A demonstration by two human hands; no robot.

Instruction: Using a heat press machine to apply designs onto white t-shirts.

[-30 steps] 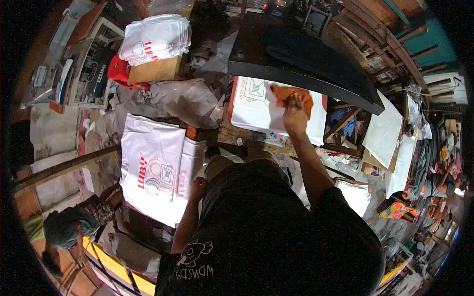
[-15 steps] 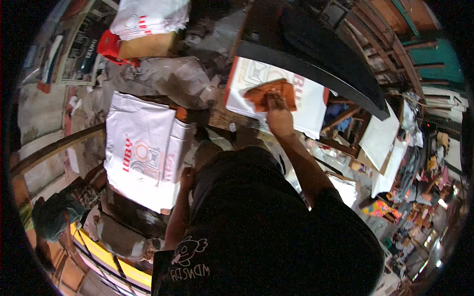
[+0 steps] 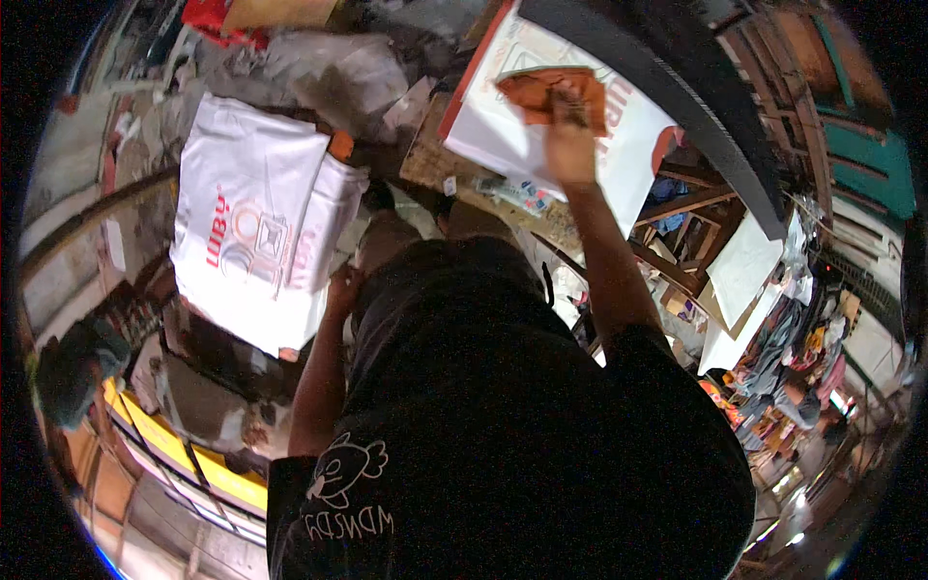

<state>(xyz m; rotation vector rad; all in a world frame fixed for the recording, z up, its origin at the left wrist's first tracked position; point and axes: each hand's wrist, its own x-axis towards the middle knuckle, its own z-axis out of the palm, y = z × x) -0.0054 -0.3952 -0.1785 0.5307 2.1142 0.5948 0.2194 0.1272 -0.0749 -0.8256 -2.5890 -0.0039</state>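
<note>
Pressed on a white printed fabric panel (image 3: 522, 159) is an orange-brown cloth (image 3: 536, 95), bunched under my right hand (image 3: 572, 140), whose fingers are closed over it. The panel has red lettering and line drawings, and lies flat below the edge of a large black slab-like piece (image 3: 696, 106). My left hand (image 3: 343, 287) hangs low by my thigh, beside the right edge of a stack of white printed fabric pieces (image 3: 242, 227). Its fingers are too dark and small to read, and I cannot tell whether it touches the stack.
Crumpled grey plastic sheeting (image 3: 338, 77) lies beyond the stack. A worn wooden board (image 3: 425, 155) juts out near my legs. White sheets (image 3: 744, 266) lean at the right. Another person (image 3: 82, 372) is at the lower left, near a yellow strip (image 3: 184, 449).
The view has shifted, so the stack and panel sit higher. My right hand and the cloth have slid farther over the panel. My left hand stays beside the stack.
</note>
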